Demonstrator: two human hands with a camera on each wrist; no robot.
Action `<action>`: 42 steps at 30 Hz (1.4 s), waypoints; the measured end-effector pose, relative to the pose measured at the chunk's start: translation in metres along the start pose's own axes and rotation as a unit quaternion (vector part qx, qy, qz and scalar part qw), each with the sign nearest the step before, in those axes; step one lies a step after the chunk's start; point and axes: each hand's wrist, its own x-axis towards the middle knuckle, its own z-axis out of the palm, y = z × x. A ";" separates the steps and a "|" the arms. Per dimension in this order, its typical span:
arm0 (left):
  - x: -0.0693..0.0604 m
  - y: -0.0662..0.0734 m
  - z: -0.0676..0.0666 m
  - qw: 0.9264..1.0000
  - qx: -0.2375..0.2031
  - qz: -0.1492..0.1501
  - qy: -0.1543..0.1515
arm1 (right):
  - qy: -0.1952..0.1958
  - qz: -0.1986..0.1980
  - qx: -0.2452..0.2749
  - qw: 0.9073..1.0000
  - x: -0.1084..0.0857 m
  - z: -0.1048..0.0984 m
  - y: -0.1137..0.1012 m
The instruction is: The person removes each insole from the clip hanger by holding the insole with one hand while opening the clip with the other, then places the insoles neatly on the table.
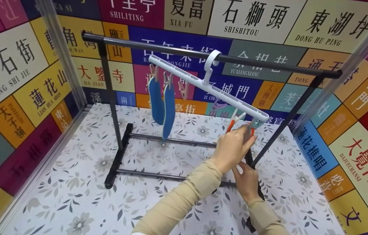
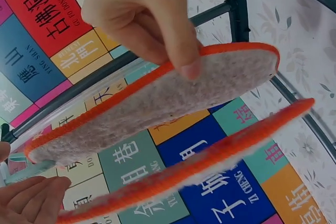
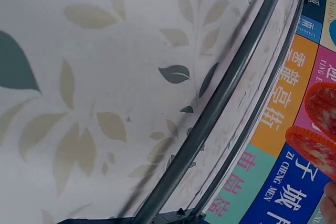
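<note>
A white hanger [image 1: 203, 86] hangs tilted from the rack's top bar, its right end lower. Near that end, my left hand [image 1: 231, 147] pinches a teal clothespin [image 2: 34, 170] at one end of an insole [image 2: 157, 108] with grey fleece and orange edging. Lower down, my right hand [image 1: 248, 182] holds the same insole between thumb and fingers, as the left wrist view shows. A second orange-edged insole [image 2: 210, 166] hangs beside it under a white clothespin [image 1: 236, 116]. In the head view, my left hand hides most of both insoles.
Two blue insoles [image 1: 169, 111] hang from clothespins at the hanger's left side. A pink clothespin [image 1: 183, 89] hangs between them and the hook. The black rack [image 1: 110, 94] stands on a flower-patterned surface [image 1: 79, 209], with walls of coloured lettered panels [image 1: 10, 65] around it.
</note>
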 end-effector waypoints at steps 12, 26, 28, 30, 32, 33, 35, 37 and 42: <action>0.021 0.012 0.005 0.999 -0.018 -0.040 0.025 | 0.039 -0.031 0.005 0.999 -0.019 -0.002 -0.006; 0.023 0.014 0.010 0.998 -0.004 -0.019 0.055 | 0.068 -0.037 0.016 0.997 -0.026 -0.005 -0.008; 0.023 0.014 0.010 0.998 -0.003 -0.012 0.062 | 0.072 -0.037 0.019 0.997 -0.027 -0.006 -0.008; 0.023 0.014 0.010 0.998 0.002 -0.005 0.068 | 0.078 -0.039 0.020 0.996 -0.029 -0.007 -0.007; 0.023 0.013 0.010 0.997 0.006 -0.002 0.071 | 0.085 -0.044 0.022 0.995 -0.031 -0.009 -0.006; 0.023 0.013 0.010 0.997 0.011 -0.001 0.072 | 0.089 -0.046 0.021 0.995 -0.032 -0.010 -0.005; 0.022 0.013 0.010 0.997 0.020 0.002 0.072 | 0.093 -0.047 0.020 0.994 -0.035 -0.012 -0.004; 0.022 0.012 0.009 0.997 0.027 0.004 0.071 | 0.093 -0.044 0.017 0.995 -0.039 -0.014 -0.004; 0.022 0.012 0.008 0.997 0.037 0.008 0.071 | 0.080 -0.018 0.003 0.997 -0.048 -0.023 -0.002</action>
